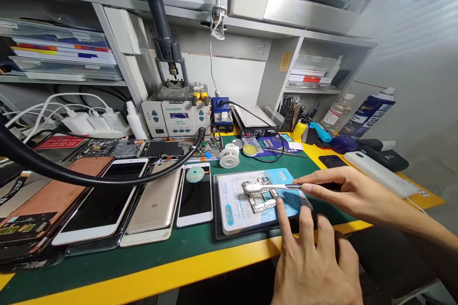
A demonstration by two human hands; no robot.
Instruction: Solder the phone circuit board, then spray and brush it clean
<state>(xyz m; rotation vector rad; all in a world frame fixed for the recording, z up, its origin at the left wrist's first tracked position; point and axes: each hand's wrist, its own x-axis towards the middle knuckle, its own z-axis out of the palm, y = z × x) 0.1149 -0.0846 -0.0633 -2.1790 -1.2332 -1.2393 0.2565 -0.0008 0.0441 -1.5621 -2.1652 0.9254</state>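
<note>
A phone circuit board (pixel 264 205) lies on a white and blue printed work pad (pixel 236 221), which rests on a dark base. My right hand (pixel 343 186) comes in from the right, its thumb and fingers pinched around a toothbrush (pixel 274 187). The white brush head is over the board's upper left part; whether the bristles touch is hidden. From below, my left hand (pixel 317 262) reaches up with one finger stretched to the board's lower right edge. Its other fingers are apart, bent over the pad's front edge, and hold nothing visible.
Several phones, one a white phone (pixel 195 200), lie to the left. A thick black hose (pixel 107 178) arches over them from the hot-air station (pixel 177 119). Behind the pad are a solder spool (pixel 229 156) and a small heating plate (pixel 254 121). A spray can (pixel 370 112) stands right.
</note>
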